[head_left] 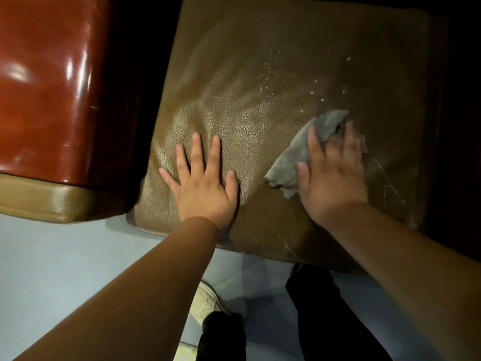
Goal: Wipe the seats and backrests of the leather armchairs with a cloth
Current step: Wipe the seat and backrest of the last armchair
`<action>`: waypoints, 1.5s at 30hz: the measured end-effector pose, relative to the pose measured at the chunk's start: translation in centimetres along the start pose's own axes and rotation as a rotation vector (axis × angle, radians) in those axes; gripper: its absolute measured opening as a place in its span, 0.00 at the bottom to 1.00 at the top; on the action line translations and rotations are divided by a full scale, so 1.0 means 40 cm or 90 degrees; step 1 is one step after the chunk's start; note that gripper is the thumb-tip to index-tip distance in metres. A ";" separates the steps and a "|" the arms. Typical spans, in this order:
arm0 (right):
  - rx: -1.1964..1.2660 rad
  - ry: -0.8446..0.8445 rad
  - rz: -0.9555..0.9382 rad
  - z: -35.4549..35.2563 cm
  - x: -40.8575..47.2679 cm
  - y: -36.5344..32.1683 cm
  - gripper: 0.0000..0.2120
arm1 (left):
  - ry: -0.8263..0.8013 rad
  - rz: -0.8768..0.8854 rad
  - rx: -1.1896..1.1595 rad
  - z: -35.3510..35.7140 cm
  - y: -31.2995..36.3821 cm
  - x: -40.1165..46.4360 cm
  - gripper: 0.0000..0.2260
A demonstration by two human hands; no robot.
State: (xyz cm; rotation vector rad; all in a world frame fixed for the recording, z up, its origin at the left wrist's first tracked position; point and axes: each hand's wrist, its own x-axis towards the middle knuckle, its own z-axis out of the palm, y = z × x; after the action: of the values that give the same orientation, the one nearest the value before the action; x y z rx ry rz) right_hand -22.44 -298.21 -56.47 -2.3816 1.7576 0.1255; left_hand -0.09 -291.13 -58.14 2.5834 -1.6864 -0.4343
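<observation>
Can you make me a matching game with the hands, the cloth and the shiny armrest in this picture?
Things:
1. left hand
2. right hand
3. cloth
4. armrest

What fits:
A. grey and crumpled
B. glossy reddish-brown, left of the seat
C. flat on the seat with fingers spread, holding nothing
D. pressing the cloth on the seat near white specks

Pairs: 1-C, 2-D, 3-A, 4-B
</observation>
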 end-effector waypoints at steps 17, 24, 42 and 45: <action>0.024 -0.029 -0.157 -0.039 0.145 -0.115 0.39 | 0.045 0.021 -0.025 -0.020 0.060 0.177 0.32; 0.019 -0.029 -0.159 -0.059 0.395 -0.002 0.30 | 0.057 0.026 -0.131 -0.064 0.073 0.241 0.31; 0.007 -0.028 -0.188 -0.047 0.503 -0.046 0.33 | 0.104 -0.002 -0.061 -0.018 0.133 0.376 0.29; 0.016 -0.054 -0.405 -0.055 0.375 -0.061 0.32 | 0.087 -0.008 -0.064 -0.017 0.128 0.377 0.29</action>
State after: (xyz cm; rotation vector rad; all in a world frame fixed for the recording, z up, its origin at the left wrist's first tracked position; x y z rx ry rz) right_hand -15.73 -312.03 -56.67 -2.7319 0.8914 0.1102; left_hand 1.18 -306.94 -59.89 2.4922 -1.5641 -0.3259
